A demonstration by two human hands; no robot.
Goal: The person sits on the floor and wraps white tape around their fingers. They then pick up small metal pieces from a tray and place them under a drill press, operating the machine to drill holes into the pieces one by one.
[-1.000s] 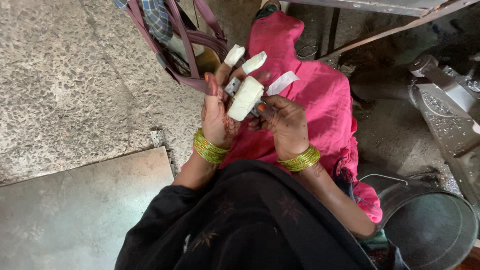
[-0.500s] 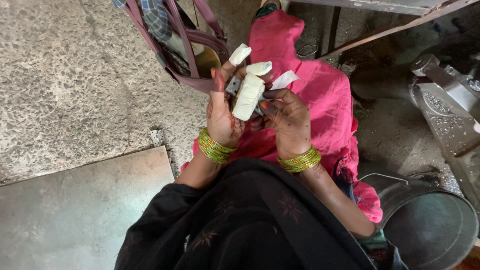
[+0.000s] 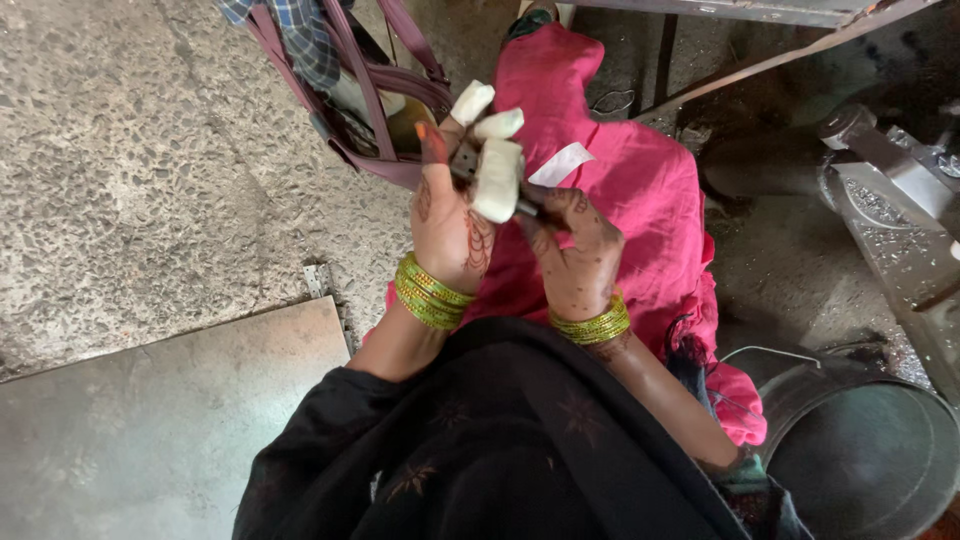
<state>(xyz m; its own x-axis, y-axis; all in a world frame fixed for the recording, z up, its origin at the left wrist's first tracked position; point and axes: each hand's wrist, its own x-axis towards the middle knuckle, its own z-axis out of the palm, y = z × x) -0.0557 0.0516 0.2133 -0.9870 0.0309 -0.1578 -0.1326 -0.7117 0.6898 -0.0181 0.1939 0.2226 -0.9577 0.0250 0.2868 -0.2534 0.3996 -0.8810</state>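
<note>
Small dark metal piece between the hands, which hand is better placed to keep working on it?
Probably right: right hand pinches the small dark metal piece, while left hand, fingers wrapped white, braces it.

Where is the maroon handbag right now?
In the head view, the maroon handbag lies on the stone floor at upper left, just beyond the left hand and beside the pink cloth.

No packages, labels, signs, screens visible.
</note>
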